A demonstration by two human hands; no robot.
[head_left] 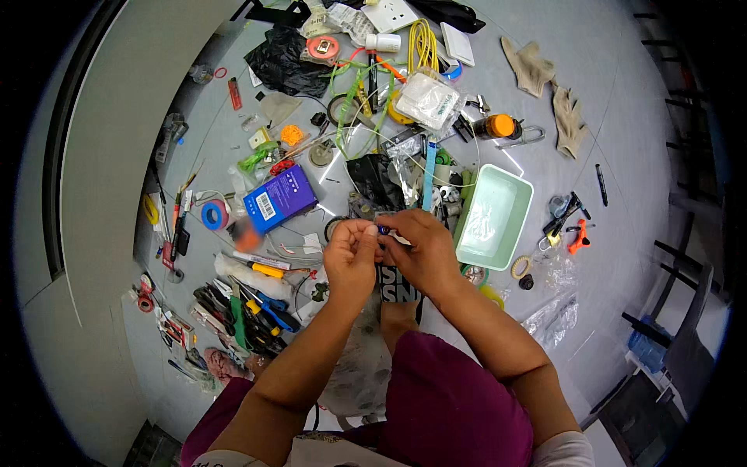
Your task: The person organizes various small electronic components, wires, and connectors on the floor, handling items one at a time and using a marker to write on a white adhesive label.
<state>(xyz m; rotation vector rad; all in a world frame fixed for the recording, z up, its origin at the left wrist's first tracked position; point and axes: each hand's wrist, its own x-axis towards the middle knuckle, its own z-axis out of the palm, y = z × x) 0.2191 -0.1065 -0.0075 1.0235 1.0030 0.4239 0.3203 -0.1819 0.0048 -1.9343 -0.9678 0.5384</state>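
Note:
Both hands meet in the middle of the head view, fingertips nearly touching. Between them is a small dark blue piece (384,229), too small and too covered to name. My left hand (352,253) pinches it with thumb and forefinger. From the other side, my right hand (426,253) grips it with bent fingers. Crumpled black plastic (372,175) lies just beyond the fingertips. A pale green plastic basin (498,214) stands to the right of my right hand, with a purple box (280,196) on the left, past my left hand.
Pliers and screwdrivers (249,311) are heaped at the near left, beside a blue tape roll (214,215). Farther off lie a black bag (288,62), yellow cable (422,45) and an orange-lidded jar (499,126). Work gloves (529,66) rest far right; a chair (689,319) stands near right.

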